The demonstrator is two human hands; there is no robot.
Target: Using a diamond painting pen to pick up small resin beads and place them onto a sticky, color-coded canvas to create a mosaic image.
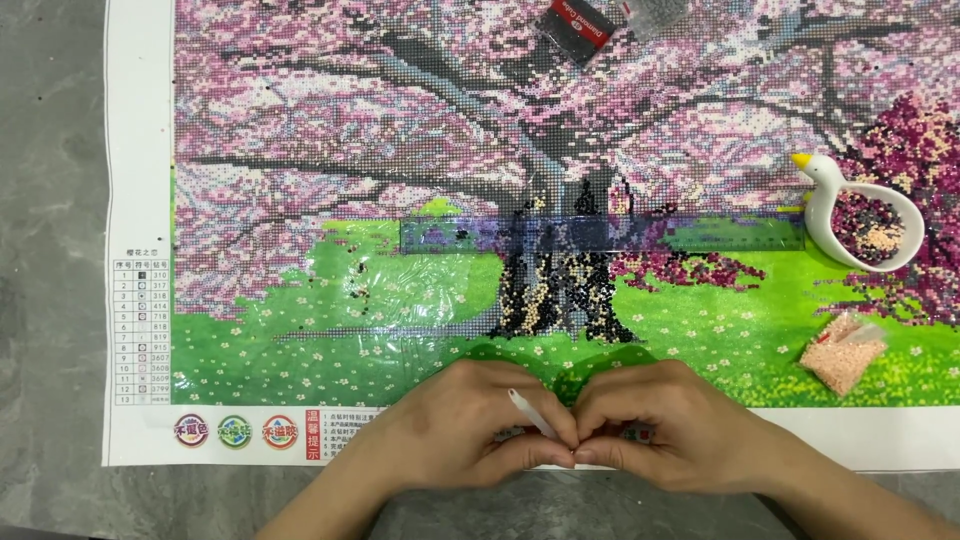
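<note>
Slim white pen pinched between fingertips of both curled hands, left and right, over canvas edge.

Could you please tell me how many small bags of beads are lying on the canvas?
2: a dark bag of beads at the top edge, and a clear bag of peach beads at the lower right. Others may lie outside the view.

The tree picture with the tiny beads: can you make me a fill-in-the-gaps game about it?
1. The two hands meet at the canvas's ______ edge.
2. The left hand holds a thin ______ pen.
3. The white bead tray is shaped like a ______.
4. The small bag on the grass holds ______ beads.

Missing words: bottom; white; swan; peach
</note>
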